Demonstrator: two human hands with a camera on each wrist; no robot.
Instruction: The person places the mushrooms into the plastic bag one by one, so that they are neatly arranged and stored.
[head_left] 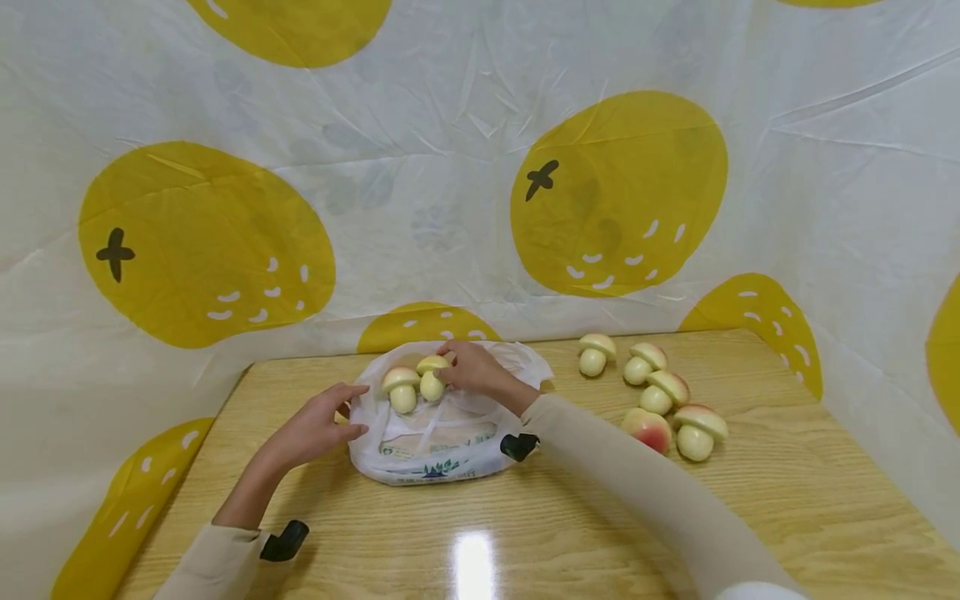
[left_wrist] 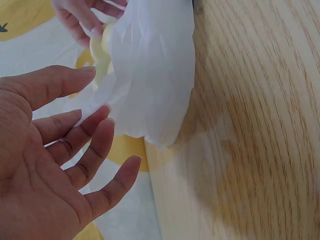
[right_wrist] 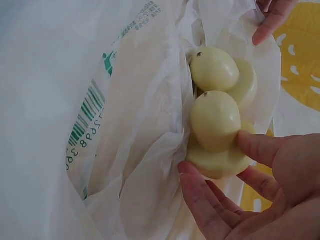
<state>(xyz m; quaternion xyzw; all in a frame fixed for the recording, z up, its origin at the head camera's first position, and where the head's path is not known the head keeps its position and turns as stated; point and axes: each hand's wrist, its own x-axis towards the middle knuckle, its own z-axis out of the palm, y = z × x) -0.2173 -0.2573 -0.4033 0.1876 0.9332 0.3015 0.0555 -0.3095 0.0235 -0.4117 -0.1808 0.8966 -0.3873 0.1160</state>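
A white plastic bag (head_left: 442, 468) with green print lies on the wooden table. Two mushroom-shaped toys sit side by side at its mouth, pale stems toward the person. My right hand (head_left: 480, 372) pinches the cap of the right-hand toy mushroom (head_left: 432, 387) between thumb and fingers; the right wrist view shows this grip on the toy mushroom (right_wrist: 215, 120) closely. Beside it, the other toy mushroom (head_left: 402, 398) rests against the plastic. At the bag's left edge is my left hand (head_left: 311, 423), fingers spread and slightly bent. Whether its fingertips touch the plastic (left_wrist: 150, 75) I cannot tell.
Several more toy mushrooms (head_left: 697, 433) with reddish caps are grouped on the table's right side, one (head_left: 648, 432) with its cap toward the person. A white cloth (head_left: 450, 208) with yellow fruit prints hangs behind and around the wooden table (head_left: 375, 542).
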